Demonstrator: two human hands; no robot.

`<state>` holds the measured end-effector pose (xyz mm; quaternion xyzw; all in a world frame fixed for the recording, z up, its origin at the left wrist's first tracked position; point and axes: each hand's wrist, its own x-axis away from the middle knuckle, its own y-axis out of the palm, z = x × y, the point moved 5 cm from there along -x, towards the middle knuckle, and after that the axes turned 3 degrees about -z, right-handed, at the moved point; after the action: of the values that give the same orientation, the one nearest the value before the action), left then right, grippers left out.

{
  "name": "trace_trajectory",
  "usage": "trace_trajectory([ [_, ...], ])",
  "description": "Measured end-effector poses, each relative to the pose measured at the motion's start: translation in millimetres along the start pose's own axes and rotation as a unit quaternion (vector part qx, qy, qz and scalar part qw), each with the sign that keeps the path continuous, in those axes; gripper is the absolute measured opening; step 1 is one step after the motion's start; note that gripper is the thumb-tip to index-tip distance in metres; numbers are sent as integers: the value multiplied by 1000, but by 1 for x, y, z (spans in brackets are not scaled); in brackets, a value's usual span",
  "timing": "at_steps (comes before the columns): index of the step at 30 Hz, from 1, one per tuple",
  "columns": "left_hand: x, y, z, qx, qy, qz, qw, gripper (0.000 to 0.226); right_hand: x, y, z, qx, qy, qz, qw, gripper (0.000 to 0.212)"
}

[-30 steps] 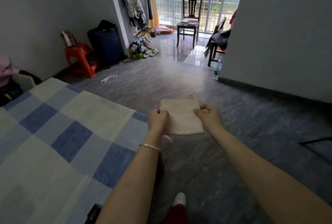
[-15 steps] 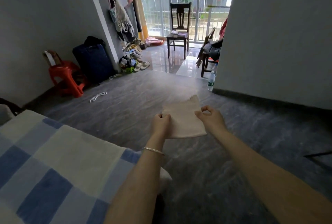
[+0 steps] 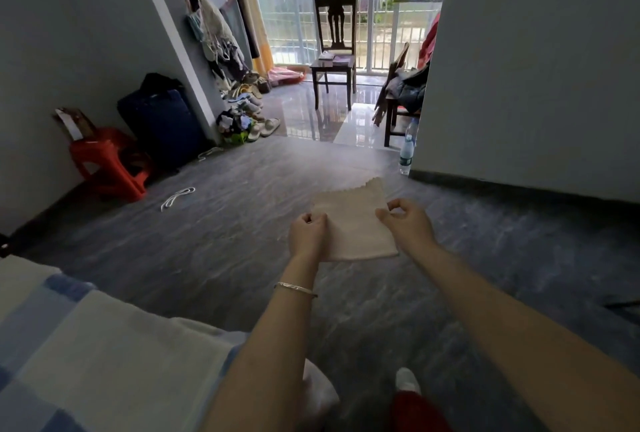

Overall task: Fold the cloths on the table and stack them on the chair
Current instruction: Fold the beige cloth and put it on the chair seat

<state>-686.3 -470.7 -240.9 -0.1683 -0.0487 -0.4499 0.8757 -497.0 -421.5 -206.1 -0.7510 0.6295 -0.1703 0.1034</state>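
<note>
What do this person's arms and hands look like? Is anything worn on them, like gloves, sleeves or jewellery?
The left forearm and right forearm are bare as far as the picture shows, with no sleeves in view. The left hand and right hand wear no gloves. A thin silver-coloured bangle circles the left wrist; the right wrist carries nothing. Any rings are too small to tell.

Single head view, forward-down, facing far chair (image 3: 335,0).
</note>
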Motion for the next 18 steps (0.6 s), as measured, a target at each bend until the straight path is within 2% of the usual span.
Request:
trace_trajectory([
  [4, -36, 11, 10, 5, -14, 0, 1000, 20, -44, 6, -3, 1, -5, -13, 1000, 11],
  [12, -126, 41, 44, -44, -18, 50, 998, 34, -152, 11, -29, 8, -9, -71, 997, 11],
  [15, -152, 57, 62, -26, -26, 52, 998, 23, -195, 10, -35, 4, -12, -85, 996, 12],
  [18, -175, 74, 79, -23, -21, 55, 998, 23, -232, 5, -38, 2, -15, -87, 996, 15],
])
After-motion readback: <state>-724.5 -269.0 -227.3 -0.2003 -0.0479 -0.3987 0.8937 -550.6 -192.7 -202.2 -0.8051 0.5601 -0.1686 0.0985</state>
